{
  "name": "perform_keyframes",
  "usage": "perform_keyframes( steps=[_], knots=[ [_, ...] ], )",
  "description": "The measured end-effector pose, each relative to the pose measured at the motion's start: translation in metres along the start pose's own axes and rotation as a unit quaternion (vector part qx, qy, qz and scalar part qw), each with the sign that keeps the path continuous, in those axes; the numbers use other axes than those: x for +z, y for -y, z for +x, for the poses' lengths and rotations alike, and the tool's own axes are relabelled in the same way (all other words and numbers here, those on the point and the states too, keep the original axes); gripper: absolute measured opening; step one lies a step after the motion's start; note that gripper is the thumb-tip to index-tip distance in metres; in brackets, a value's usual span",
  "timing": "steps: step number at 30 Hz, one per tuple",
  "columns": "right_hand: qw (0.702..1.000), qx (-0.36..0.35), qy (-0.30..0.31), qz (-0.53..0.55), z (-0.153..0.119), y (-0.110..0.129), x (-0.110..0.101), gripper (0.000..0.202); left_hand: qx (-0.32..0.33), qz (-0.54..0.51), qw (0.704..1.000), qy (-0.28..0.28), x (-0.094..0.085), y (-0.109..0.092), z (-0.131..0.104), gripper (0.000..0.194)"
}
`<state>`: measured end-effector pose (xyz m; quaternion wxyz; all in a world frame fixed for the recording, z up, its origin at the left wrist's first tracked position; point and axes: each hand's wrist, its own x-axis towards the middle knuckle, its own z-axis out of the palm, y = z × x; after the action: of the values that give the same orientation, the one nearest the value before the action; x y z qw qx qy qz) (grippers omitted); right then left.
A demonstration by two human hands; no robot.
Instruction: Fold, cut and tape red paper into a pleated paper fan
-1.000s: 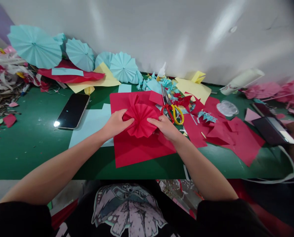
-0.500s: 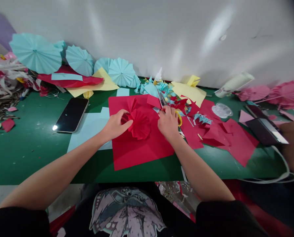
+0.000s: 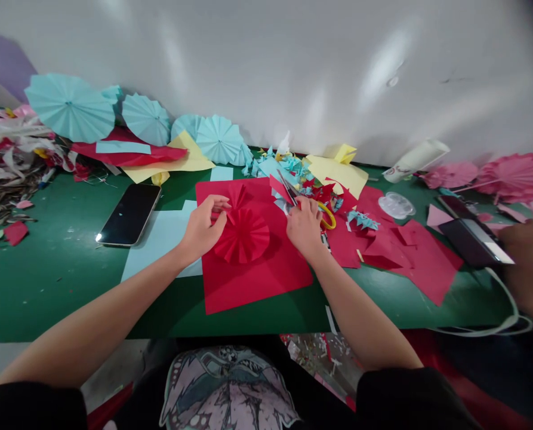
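Observation:
A round pleated red paper fan (image 3: pixel 243 236) lies on a flat red sheet (image 3: pixel 259 286), with a smaller folded red piece (image 3: pixel 237 196) behind it. At the fan's left edge is my left hand (image 3: pixel 206 226), its thumb and fingers apart. My right hand (image 3: pixel 305 224) has its fingers on the scissors (image 3: pixel 288 186), whose blades point away and left beside a small red paper flap. A yellow scissor handle (image 3: pixel 329 216) shows to the right of that hand.
A phone (image 3: pixel 129 215) lies left on pale blue sheets (image 3: pixel 159 242). Blue paper fans (image 3: pixel 71 107) line the wall. Paper scraps, red sheets (image 3: pixel 431 257) and a clear plastic lid (image 3: pixel 397 205) are at the right. Another person's hand (image 3: pixel 526 263) is at the far right.
The red fan has opened out flatter and rounder beside my left hand, which has drawn slightly left. The red flap by the scissors has shifted and now stands more upright. The whole view has shifted a little.

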<state>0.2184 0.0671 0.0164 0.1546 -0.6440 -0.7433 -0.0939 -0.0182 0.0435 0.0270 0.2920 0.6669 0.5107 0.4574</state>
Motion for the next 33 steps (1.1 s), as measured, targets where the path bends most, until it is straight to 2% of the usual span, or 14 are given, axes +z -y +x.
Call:
perform_keyframes(
  steps=[3,7,9,11,13,16,19,21,25,28,30,33],
  knots=[
    [0.996,0.033,-0.053,0.067,0.005,-0.002,-0.003,0.02,0.051,0.06,0.997,-0.024,0.0,-0.004,-0.003,0.023],
    [0.98,0.051,-0.13,0.141,0.008,-0.001,-0.012,0.023,0.107,0.134,0.984,-0.041,-0.001,-0.008,-0.004,0.023],
    [0.966,0.06,-0.141,0.207,0.009,0.0,-0.016,0.022,0.123,0.145,0.981,-0.036,0.0,-0.008,-0.004,0.023],
    [0.934,0.07,-0.129,0.326,0.01,0.001,-0.02,0.019,0.142,0.15,0.978,-0.034,0.0,-0.007,-0.005,0.025],
    [0.867,0.083,-0.101,0.48,0.011,0.004,-0.023,0.019,0.174,0.155,0.972,-0.04,0.0,-0.008,-0.005,0.026],
    [0.731,0.112,-0.039,0.672,0.011,0.01,-0.029,0.026,0.242,0.178,0.953,-0.039,0.0,-0.012,-0.008,0.028],
    [0.623,0.143,0.043,0.768,0.01,0.019,-0.041,0.027,0.297,0.225,0.928,0.004,0.0,-0.02,-0.011,0.038],
    [0.578,0.159,0.096,0.795,0.01,0.025,-0.051,0.025,0.314,0.256,0.914,0.037,0.0,-0.027,-0.01,0.041],
    [0.563,0.194,0.169,0.786,0.019,0.036,-0.074,0.021,0.333,0.289,0.897,0.031,0.0,-0.044,0.002,0.028],
    [0.573,0.173,0.178,0.781,0.034,0.04,-0.088,0.024,0.319,0.271,0.908,0.028,-0.004,-0.058,0.017,0.024],
    [0.61,0.166,0.169,0.756,0.045,0.041,-0.094,0.027,0.307,0.278,0.909,0.035,-0.007,-0.067,0.026,0.029],
    [0.698,0.12,0.098,0.699,0.056,0.039,-0.102,0.036,0.286,0.28,0.914,0.06,-0.014,-0.077,0.034,0.026]
  ],
)
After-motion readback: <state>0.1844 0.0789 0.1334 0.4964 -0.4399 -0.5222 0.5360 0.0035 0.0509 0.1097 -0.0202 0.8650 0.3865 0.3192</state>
